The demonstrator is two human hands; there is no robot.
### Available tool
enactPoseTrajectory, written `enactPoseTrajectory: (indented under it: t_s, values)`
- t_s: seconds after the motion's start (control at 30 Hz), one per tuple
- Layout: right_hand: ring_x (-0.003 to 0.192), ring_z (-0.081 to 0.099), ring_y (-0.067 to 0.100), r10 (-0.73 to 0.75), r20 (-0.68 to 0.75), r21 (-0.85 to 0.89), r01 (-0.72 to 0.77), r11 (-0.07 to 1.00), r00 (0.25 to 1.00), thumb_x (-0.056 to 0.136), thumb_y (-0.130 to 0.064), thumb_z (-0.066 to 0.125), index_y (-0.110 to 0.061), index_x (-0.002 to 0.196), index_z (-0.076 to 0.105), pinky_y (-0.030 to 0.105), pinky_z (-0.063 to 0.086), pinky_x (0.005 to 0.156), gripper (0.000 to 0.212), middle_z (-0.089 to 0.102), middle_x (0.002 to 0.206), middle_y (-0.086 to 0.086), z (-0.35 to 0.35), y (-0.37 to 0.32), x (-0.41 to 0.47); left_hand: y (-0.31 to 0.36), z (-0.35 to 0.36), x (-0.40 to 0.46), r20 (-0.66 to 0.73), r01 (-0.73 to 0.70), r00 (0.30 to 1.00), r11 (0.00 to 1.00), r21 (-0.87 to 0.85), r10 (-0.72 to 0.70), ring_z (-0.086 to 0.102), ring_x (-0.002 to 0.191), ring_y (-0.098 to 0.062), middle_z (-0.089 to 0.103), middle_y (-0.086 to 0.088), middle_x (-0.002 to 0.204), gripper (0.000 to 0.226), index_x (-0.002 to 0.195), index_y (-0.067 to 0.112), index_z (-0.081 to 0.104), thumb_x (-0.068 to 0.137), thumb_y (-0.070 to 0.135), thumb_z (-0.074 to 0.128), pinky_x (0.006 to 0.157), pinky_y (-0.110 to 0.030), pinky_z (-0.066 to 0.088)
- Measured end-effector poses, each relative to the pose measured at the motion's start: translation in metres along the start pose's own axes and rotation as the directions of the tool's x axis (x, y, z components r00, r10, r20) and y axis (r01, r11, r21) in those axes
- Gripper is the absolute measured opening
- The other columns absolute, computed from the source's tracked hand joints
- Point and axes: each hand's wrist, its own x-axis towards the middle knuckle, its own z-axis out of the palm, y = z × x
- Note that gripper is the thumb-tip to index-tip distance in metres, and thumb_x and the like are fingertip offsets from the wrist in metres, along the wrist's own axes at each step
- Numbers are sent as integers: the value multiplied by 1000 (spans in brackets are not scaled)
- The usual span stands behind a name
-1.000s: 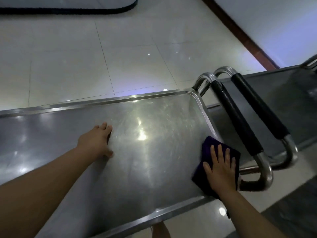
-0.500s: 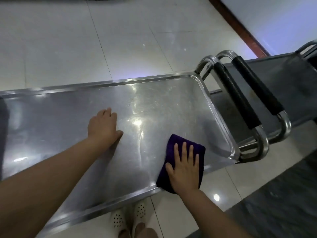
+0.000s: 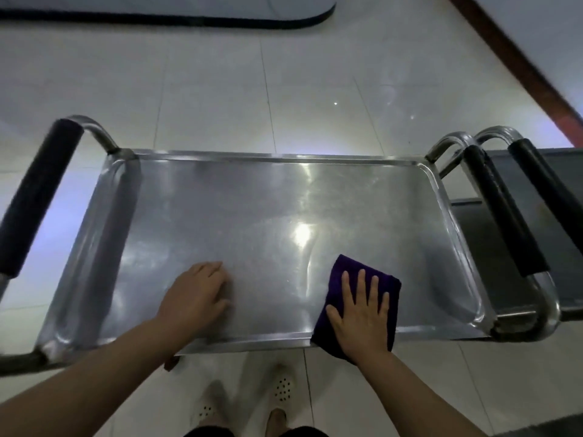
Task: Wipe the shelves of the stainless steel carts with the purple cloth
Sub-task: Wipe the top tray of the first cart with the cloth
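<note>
The purple cloth (image 3: 362, 298) is lying folded on the top shelf (image 3: 252, 222) of the steel cart (image 3: 454, 247), toward the near right part of the shelf, and its near end is hanging slightly over the front rim.

What could go wrong, as a judgement: because the cloth is overlapping the front edge, a pull toward the body is likely to drag it off the shelf and out from under the palm. The cart is presumably on wheels, so a hard sideways stroke could be pushing it along the tiled floor (image 3: 220, 89) or knocking it into the second cart (image 3: 564, 234), which is standing just beside it on the right with the two black handles (image 3: 501, 212) nearly touching. The far corners and the raised rim are likely to be missed if the strokes are staying near the front. The shelf is also glaring with reflected light, so streaks are hard to judge.

The right hand (image 3: 362, 313) is pressing flat on the cloth, fingers straight and spread apart, pointing away from the body, forearm coming in from the lower right. The left hand (image 3: 195, 294) is resting on the bare metal near the front middle of the shelf, holding nothing, fingers lying together and angled toward the right, seemingly bracing the cart.
</note>
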Motion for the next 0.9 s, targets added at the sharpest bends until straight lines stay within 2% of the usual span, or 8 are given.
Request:
enactPoseTrajectory:
  t_s: [0.2,0.33,0.43,0.47,0.53,0.67,0.8,0.9]
  values:
    - [145,-19,32,26,-20,-34,-27,999,999,98,-57,18,-24,141,-30,48,-15,114,72,-22,157,11,-6,-11,2,-79,-43,-42,-111,-2,994,992,125,16,40,133,-23,45,-4,145,51,131,19,56,83,34,69,109,-38,30]
    - [145,-18,30,79,31,-23,-78,997,996,100,-52,21,-22,147,-23,48,-12,115,71,-20,158,11,-12,-25,-6,-152,-69,-60,-143,-134,972,943,306,185,65,100,-36,68,-16,108,58,99,6,72,47,18,93,88,-52,48]
    - [145,-18,30,175,60,13,-176,984,983,100,-51,20,-22,149,-20,48,-11,115,70,-21,158,11,-14,-48,-16,-211,-83,-62,-183,-162,952,911,379,245,63,101,-38,70,-17,103,59,94,5,73,40,15,94,114,-37,16]
    - [146,-17,31,210,61,20,-212,977,976,101,-51,19,-21,150,-19,49,-10,116,69,-20,158,12,-14,-59,-20,-227,-87,-65,-198,-162,949,916,367,246,62,103,-39,70,-17,103,56,92,5,73,41,16,93,115,-29,4]
    - [146,-16,33,277,66,35,-280,960,959,100,-52,18,-19,150,-19,50,-7,117,70,-19,158,13,-11,-84,-27,-247,-91,-72,-233,-195,933,929,313,274,60,108,-39,71,-16,103,44,91,6,74,52,21,89,114,-24,0]
    - [145,-15,39,381,89,61,-387,920,920,99,-55,16,-13,150,-18,54,-4,117,75,-17,158,18,-4,-152,-46,-252,-90,-81,-377,-242,885,961,133,274,57,114,-33,73,-7,96,27,88,12,76,71,26,60,110,-39,22]
    - [143,-16,41,371,99,79,-379,922,923,98,-57,16,-9,148,-22,57,-8,115,79,-19,157,20,3,-226,-66,-260,-92,-83,-412,-253,883,967,-12,226,55,117,-29,73,-3,91,10,86,12,75,78,11,70,110,-38,20]
    - [143,-17,42,293,88,77,-300,951,952,98,-56,17,-9,146,-24,57,-10,114,79,-21,156,21,9,-279,-80,-269,-91,-83,-410,-269,884,962,-51,226,55,116,-28,73,-3,87,14,84,13,75,74,4,74,111,-35,19]
